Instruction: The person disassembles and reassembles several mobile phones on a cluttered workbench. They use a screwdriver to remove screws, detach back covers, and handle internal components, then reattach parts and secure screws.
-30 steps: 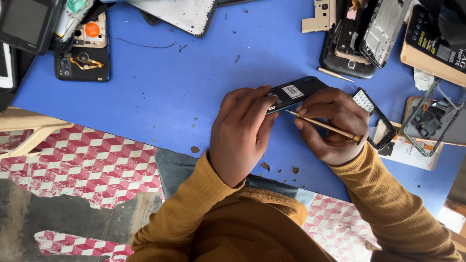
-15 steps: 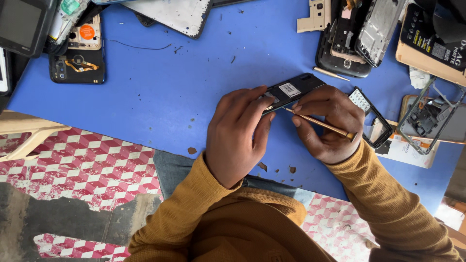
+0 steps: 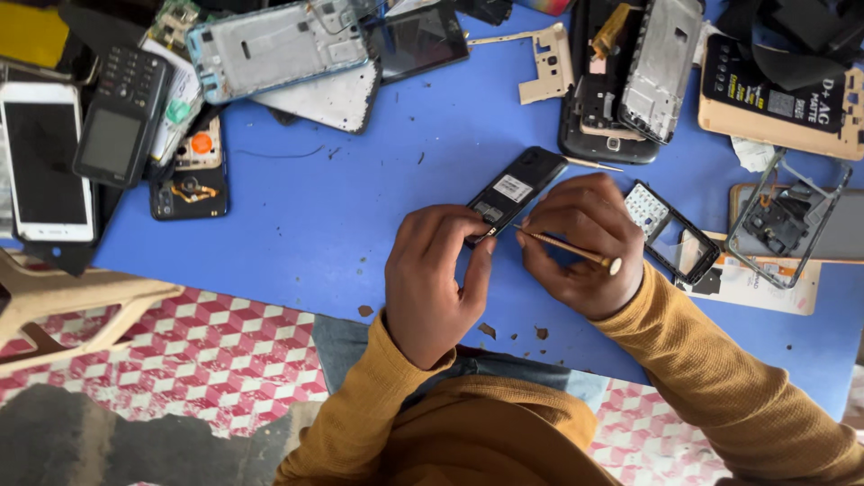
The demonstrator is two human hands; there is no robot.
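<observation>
Fingers of the left hand [image 3: 432,279] hold one black phone [image 3: 515,192]; the right hand [image 3: 580,243] pinches one thin stick [image 3: 567,249].

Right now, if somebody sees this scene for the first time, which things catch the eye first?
At the centre, the left hand steadies a small black phone on the blue table, while the right hand works a thin screwdriver at its lower end. Opened phones and loose frames crowd the far edge, such as a silver frame at top left.
</observation>
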